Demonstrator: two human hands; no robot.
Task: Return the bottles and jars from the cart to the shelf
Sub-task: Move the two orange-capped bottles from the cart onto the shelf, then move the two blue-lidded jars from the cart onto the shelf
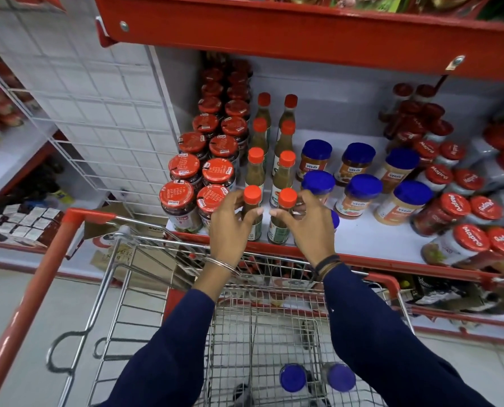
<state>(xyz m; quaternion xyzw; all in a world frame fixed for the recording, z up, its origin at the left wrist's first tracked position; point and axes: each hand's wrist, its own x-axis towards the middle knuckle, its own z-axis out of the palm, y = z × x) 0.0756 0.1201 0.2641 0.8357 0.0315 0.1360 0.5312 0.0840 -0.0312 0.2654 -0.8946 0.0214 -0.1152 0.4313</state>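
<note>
Head view shows your left hand (231,221) and right hand (302,223) each grasping an orange-capped green sauce bottle (252,211); seat both flat on the white shelf (359,233).

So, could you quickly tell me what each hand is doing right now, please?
Left hand: closed around the left front orange-capped sauce bottle on the shelf.
Right hand: closed around the right front orange-capped sauce bottle.

White wire grid panel (98,92) left; small boxed goods (21,221) below; cardboard (145,259) on floor.
</note>
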